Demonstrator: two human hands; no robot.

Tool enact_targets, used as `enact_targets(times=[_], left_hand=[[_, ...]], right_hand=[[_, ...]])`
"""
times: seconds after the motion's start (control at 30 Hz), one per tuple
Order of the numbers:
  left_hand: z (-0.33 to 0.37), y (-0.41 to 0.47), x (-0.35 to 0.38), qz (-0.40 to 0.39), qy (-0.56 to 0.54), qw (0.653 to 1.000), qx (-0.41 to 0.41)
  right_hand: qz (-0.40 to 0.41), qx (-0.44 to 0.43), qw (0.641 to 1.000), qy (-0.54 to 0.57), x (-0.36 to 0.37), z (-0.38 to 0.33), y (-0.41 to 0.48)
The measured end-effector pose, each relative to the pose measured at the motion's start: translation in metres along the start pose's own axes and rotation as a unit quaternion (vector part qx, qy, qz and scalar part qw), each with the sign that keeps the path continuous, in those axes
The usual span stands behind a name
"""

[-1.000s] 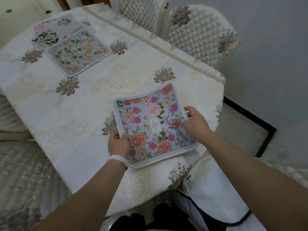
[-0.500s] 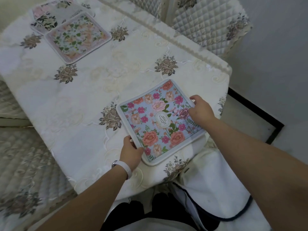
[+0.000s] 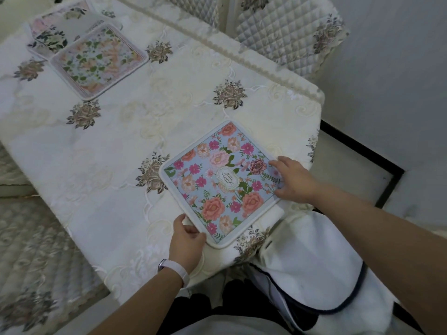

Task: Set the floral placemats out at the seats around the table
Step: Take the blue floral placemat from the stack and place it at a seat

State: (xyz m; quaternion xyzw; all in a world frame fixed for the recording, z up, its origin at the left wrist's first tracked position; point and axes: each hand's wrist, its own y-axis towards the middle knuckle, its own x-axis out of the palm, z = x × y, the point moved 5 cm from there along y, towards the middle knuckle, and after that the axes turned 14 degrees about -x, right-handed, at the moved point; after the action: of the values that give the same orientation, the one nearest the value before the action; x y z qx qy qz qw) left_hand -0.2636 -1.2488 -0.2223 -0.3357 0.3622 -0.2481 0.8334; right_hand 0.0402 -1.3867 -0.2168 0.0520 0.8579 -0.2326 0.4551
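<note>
Blue placemat (image 3: 221,183) lies flat at the tabletop's (image 3: 145,131) near-right corner. Left hand (image 3: 186,240) pinches its near edge, right hand (image 3: 294,181) presses flat on top (fingers spread).

Blue floral placemat (image 3: 221,183) lies flat at the table's near corner (two more placemats (image 3: 87,49) overlap far left).

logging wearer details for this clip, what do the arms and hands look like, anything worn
Both forearms are bare, with no sleeves in view. The left hand has a white band with a dark face on its wrist, like a watch or tracker. The right hand shows no rings, glove or band.
</note>
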Motion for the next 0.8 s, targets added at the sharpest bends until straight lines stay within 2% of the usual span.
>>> enact_targets(times=[0.07, 0.13, 0.23, 0.3, 0.37, 0.43, 0.53, 0.6, 0.67, 0.8], left_hand=[[0.0, -0.001, -0.004, 0.028, 0.038, 0.998, 0.035], [-0.001, -0.006, -0.006, 0.064, 0.132, 0.983, 0.107], [-0.007, -0.016, 0.005, 0.088, 0.293, 0.931, 0.201], [-0.013, -0.02, 0.012, 0.101, 0.345, 0.906, 0.222], [-0.015, -0.022, 0.015, 0.12, 0.331, 0.909, 0.223], [-0.012, -0.025, 0.018, 0.129, 0.269, 0.932, 0.205], [-0.007, -0.022, 0.018, 0.11, 0.122, 0.98, 0.114], [-0.005, -0.017, 0.018, 0.081, 0.046, 0.994, 0.065], [-0.004, -0.015, 0.019, 0.062, 0.022, 0.997, 0.046], [-0.007, -0.021, 0.026, 0.046, 0.043, 0.996, 0.065]], right_hand=[[0.002, -0.004, 1.0, 0.001, -0.001, 0.002, -0.003], [0.005, -0.014, 1.0, 0.006, 0.002, 0.004, -0.007], [0.013, -0.02, 1.0, 0.017, 0.004, 0.008, -0.012], [0.008, -0.022, 1.0, 0.02, 0.006, 0.012, -0.013], [0.003, -0.024, 0.999, 0.024, 0.007, 0.014, -0.012], [0.003, -0.024, 0.999, 0.026, 0.007, 0.015, -0.011], [-0.004, -0.024, 0.999, 0.028, 0.007, 0.016, -0.007], [-0.013, -0.025, 0.999, 0.032, 0.007, 0.019, -0.005], [-0.018, -0.031, 0.999, 0.028, 0.006, 0.022, -0.005], [-0.014, -0.035, 0.999, 0.02, 0.0, 0.026, -0.004]])
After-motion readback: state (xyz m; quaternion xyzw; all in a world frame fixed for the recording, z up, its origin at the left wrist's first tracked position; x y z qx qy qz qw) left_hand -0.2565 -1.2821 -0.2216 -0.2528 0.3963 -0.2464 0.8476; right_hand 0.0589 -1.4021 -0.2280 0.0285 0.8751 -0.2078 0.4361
